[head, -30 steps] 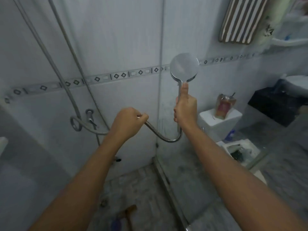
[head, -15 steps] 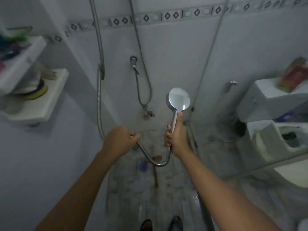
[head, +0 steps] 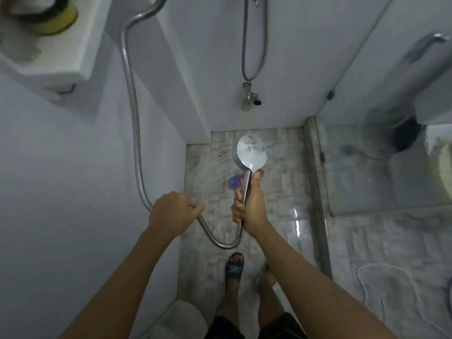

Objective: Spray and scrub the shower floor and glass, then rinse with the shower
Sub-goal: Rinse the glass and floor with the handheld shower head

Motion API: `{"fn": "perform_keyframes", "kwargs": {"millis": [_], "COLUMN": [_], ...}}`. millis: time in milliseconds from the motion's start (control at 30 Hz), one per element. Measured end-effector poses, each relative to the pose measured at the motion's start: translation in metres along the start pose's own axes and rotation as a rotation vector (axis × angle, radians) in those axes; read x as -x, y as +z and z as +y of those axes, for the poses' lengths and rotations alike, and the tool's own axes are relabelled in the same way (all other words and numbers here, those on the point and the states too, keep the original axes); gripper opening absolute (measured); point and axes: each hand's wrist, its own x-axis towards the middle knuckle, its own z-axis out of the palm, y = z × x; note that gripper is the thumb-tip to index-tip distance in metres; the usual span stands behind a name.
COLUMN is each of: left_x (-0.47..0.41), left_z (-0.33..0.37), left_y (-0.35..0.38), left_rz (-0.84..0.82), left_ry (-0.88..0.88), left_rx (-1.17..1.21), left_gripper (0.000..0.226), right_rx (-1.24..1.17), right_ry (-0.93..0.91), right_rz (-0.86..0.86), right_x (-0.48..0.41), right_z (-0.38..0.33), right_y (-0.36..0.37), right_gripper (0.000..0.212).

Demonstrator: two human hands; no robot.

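The job looks to be at the rinsing stage: faint streaks of water seem to leave the handheld shower head [head: 250, 151] toward the shower floor [head: 276, 192], and I cannot tell whether the glass panel [head: 354, 155] has been rinsed. The right hand [head: 249, 204] has its fingers wrapped round the chrome handle, with the round head just beyond the thumb tip. The left hand [head: 171, 214] curls tightly round the metal hose [head: 220, 243], which loops below both fists.

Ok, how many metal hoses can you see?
2. The held hose runs down the left wall into the left hand; the looped hose hangs on the back wall.
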Motion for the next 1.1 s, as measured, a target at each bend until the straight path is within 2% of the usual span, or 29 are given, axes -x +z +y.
{"fn": "perform_keyframes", "kwargs": {"millis": [100,267,467,667,1100], "left_x": [0.017,0.027,0.026,0.003,-0.04], "left_z": [-0.022,-0.037,-0.04,-0.001,0.133], "left_y": [0.023,0.05,0.066,0.069,0.11], "left_rz": [-0.026,-0.146,-0.212,-0.221,-0.311], "left_ry": [-0.004,-0.072,-0.063,-0.021,0.158], "left_rx": [-0.028,-0.091,-0.086,-0.068,-0.012], "left_gripper": [0.059,0.052,0.053,0.045,0.046], "right_rx": [-0.008,-0.052,-0.088,-0.114,-0.153], "right_ry": [0.024,0.105,0.064,-0.017,-0.204], "right_rz": [0.009,0.056,0.192,0.341,0.579], "right_x": [-0.009,-0.01,-0.008,-0.009,0.004], "right_z": [0.033,0.075,0.086,0.075,0.022], "right_y": [-0.004,-0.007,-0.016,-0.046,-0.172], "right_gripper": [0.079,0.078,0.076,0.076,0.072]}}
